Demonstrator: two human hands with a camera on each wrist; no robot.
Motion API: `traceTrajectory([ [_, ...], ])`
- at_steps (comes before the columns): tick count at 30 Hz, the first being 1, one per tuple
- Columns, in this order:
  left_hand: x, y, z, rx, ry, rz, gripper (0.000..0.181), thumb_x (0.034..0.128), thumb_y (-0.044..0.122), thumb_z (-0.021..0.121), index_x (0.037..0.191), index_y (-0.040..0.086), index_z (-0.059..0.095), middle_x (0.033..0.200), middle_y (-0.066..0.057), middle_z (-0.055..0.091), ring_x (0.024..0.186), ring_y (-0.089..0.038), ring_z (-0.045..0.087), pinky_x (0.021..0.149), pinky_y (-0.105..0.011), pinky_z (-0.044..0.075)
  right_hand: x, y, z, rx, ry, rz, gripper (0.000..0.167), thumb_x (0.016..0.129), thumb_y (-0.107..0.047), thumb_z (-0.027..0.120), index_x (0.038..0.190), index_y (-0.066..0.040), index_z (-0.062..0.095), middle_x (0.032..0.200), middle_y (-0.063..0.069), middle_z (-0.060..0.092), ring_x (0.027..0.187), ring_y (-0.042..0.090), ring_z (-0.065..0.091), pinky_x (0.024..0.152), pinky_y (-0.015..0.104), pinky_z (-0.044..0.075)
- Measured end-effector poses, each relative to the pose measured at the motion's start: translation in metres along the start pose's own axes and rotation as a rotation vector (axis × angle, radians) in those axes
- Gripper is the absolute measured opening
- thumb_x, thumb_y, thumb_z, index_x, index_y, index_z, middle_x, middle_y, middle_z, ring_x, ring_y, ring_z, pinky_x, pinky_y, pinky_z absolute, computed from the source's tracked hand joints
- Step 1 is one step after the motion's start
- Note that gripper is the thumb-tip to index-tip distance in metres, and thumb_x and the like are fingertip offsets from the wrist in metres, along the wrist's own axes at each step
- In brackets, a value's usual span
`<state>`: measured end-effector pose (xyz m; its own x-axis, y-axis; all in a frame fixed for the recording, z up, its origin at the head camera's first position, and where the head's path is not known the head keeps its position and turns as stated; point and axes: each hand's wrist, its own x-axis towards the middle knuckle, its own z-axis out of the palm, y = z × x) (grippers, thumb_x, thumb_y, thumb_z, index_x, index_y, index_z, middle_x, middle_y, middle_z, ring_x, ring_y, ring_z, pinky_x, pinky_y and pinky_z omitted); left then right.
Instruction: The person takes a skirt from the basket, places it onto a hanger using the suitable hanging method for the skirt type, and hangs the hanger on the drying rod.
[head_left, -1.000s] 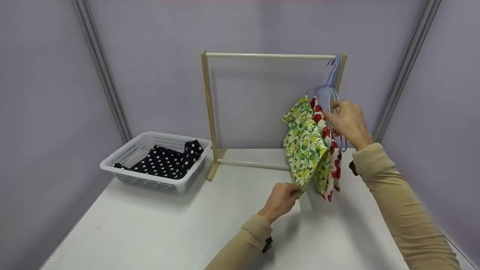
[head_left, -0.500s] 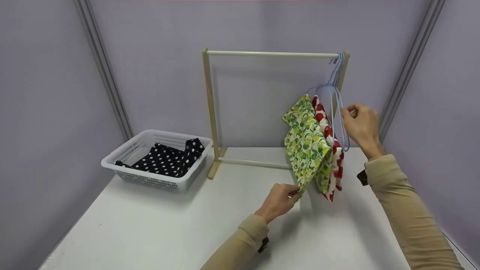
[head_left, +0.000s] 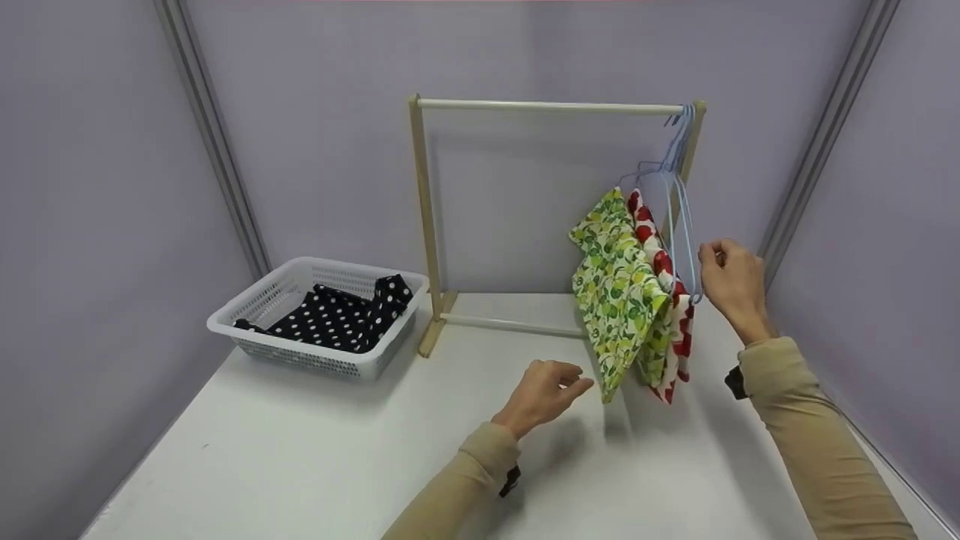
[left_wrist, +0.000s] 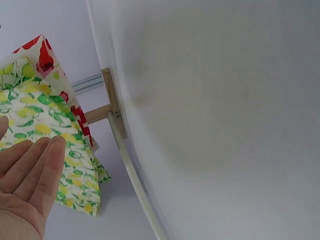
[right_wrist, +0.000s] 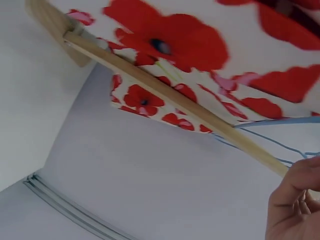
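Observation:
A green-and-yellow lemon-print garment (head_left: pixel 611 285) and a red poppy-print garment (head_left: pixel 652 247) hang on blue hangers (head_left: pixel 691 240) at the right end of the rack's rod. Just left of the lemon print's lower corner is my left hand (head_left: pixel 540 394), apart from it, with nothing held. In the left wrist view its straight fingers (left_wrist: pixel 39 172) lie before the lemon fabric. My right hand (head_left: pixel 733 286) is just right of the hangers, fingers loosely curled, holding nothing visible. The right wrist view shows that hand (right_wrist: pixel 296 205) beside the rack's wooden post, partly cut off.
A wooden clothes rack (head_left: pixel 421 202) with a white rod (head_left: pixel 547 106) stands at the back of the white table (head_left: pixel 300 450). To its left, a white plastic basket (head_left: pixel 225 328) holds black polka-dot cloth (head_left: pixel 326 319). Walls enclose the table's back and sides.
My left hand has let go of the lemon print's lower corner and drawn slightly left. My right hand has left the hangers, moving right and down. The lemon corner now hangs lower.

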<state>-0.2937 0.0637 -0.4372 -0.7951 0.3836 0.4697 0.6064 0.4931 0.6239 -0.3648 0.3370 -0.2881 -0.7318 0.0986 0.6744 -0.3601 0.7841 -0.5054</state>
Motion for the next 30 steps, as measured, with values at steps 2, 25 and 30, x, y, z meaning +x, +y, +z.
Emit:
traceTrajectory([
  [2, 0.001, -0.002, -0.005, 0.006, 0.021, -0.003, 0.028, 0.0968, 0.029, 0.062, 0.092, 0.005, 0.076, 0.101, -0.007, 0.076, 0.089, -0.011, 0.073, 0.08, -0.026, 0.058, -0.005, 0.008, 0.002, 0.001, -0.027, -0.002, 0.035, 0.101, -0.024, 0.049, 0.098, 0.005, 0.069, 0.07, 0.017, 0.064, 0.046, 0.004, 0.048, 0.046, 0.023, 0.037],
  [25, -0.005, -0.03, -0.057, 0.036, 0.129, -0.086, 0.024, 0.0974, 0.022, 0.061, 0.105, 0.005, 0.076, 0.099, -0.009, 0.076, 0.09, -0.019, 0.073, 0.078, -0.03, 0.059, -0.066, 0.076, 0.041, -0.027, -0.442, 0.033, 0.02, 0.094, -0.005, 0.054, 0.095, 0.01, 0.066, 0.074, 0.021, 0.069, 0.056, 0.02, 0.063, 0.049, 0.032, 0.052],
  [30, -0.007, -0.04, -0.069, 0.027, 0.154, -0.115, 0.023, 0.0966, 0.018, 0.062, 0.104, 0.002, 0.075, 0.099, -0.011, 0.076, 0.092, -0.022, 0.073, 0.079, -0.033, 0.059, -0.082, 0.084, 0.049, -0.054, -0.462, -0.072, 0.014, 0.086, 0.002, 0.061, 0.091, 0.014, 0.058, 0.075, 0.025, 0.062, 0.061, 0.023, 0.05, 0.053, 0.038, 0.042],
])
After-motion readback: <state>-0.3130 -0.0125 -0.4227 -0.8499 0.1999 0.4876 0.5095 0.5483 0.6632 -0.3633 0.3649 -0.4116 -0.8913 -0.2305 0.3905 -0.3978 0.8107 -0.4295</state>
